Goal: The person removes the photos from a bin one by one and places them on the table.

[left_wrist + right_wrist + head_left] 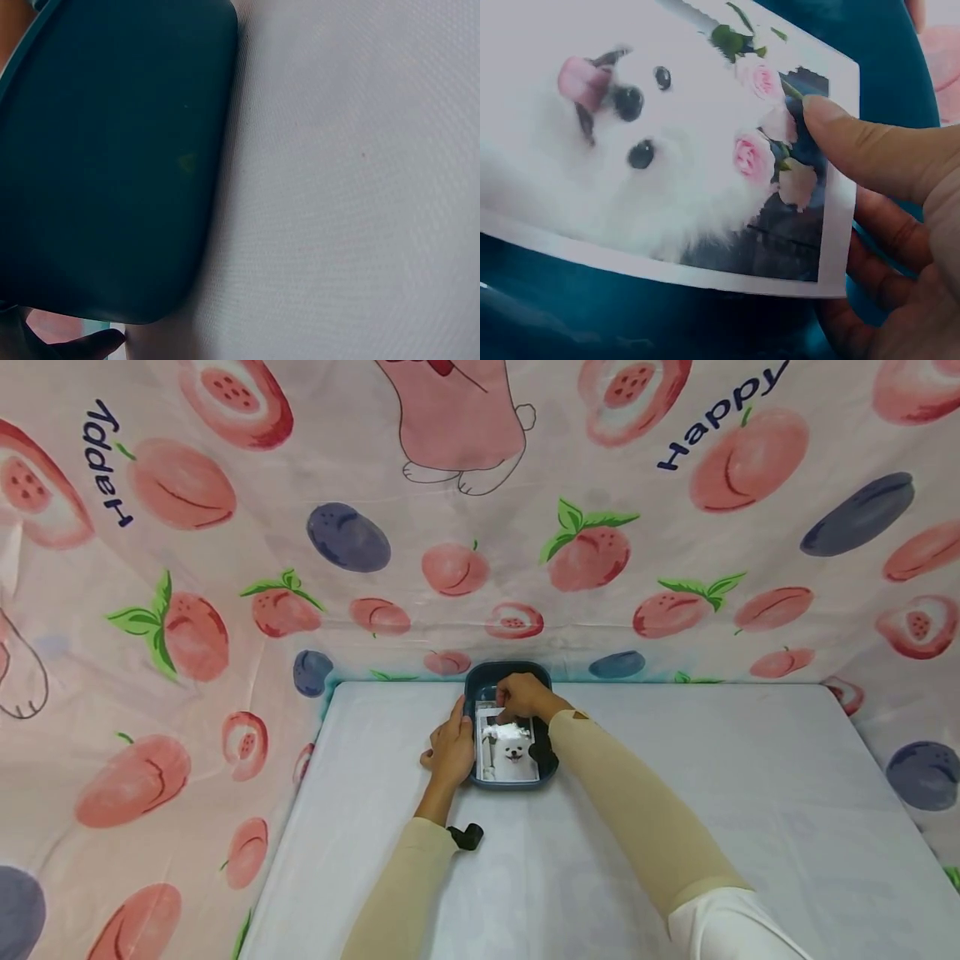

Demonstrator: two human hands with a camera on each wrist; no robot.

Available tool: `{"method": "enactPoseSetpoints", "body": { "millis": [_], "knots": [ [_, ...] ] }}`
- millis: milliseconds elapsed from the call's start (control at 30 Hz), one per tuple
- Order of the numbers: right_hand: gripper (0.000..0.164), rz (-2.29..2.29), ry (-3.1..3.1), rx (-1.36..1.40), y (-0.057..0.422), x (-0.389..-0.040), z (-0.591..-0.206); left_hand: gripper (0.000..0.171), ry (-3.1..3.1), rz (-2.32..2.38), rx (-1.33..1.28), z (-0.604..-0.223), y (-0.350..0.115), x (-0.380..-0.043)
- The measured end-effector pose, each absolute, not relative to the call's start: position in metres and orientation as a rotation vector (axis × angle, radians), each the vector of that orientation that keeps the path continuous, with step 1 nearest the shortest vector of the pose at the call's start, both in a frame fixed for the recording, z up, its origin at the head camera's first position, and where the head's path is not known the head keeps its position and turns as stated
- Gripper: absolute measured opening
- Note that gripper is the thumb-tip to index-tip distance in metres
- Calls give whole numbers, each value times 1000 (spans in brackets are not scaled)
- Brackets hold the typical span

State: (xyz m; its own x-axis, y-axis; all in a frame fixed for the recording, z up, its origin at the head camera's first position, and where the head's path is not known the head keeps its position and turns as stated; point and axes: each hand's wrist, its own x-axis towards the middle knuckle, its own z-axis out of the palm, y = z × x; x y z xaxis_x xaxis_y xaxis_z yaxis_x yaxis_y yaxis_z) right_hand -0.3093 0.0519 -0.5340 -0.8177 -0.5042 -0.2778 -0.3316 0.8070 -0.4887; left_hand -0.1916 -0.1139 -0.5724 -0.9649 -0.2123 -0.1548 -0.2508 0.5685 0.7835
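A photo of a white fluffy dog with pink roses and a white border lies tilted in a dark teal rectangular tub. My right hand pinches the photo's far edge, thumb on the picture and fingers beneath, as the right wrist view shows with the print. Along the tub's left side rests my left hand, its fingers stretched forward against the wall. The left wrist view is mostly filled by the tub's outer wall; a dark fingertip shows at its lower left corner.
The tub stands at the back edge of a white-covered table. Behind it and at the sides hangs a pink fruit-print cloth. A black wrist camera is strapped at my left wrist.
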Motion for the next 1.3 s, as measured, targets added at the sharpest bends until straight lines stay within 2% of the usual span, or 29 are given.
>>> {"method": "enactPoseSetpoints", "body": {
  "millis": [400, 767, 967, 1300],
  "knots": [
    [11, -656, 2642, -667, 53, -305, -515, 47, 2745, 1394, -396, -569, -113, -192],
    [10, -699, 2631, -848, 66, -299, -508, 48, 2735, 1412, -396, -569, -111, -190],
    [7, -877, 2623, -857, 80, -294, -498, 48, 2738, 1392, -429, -571, -112, -191],
    [21, -1122, 2690, -667, 131, -278, -465, 48, 2741, 1435, -395, -571, -113, -190]
  ]
}}
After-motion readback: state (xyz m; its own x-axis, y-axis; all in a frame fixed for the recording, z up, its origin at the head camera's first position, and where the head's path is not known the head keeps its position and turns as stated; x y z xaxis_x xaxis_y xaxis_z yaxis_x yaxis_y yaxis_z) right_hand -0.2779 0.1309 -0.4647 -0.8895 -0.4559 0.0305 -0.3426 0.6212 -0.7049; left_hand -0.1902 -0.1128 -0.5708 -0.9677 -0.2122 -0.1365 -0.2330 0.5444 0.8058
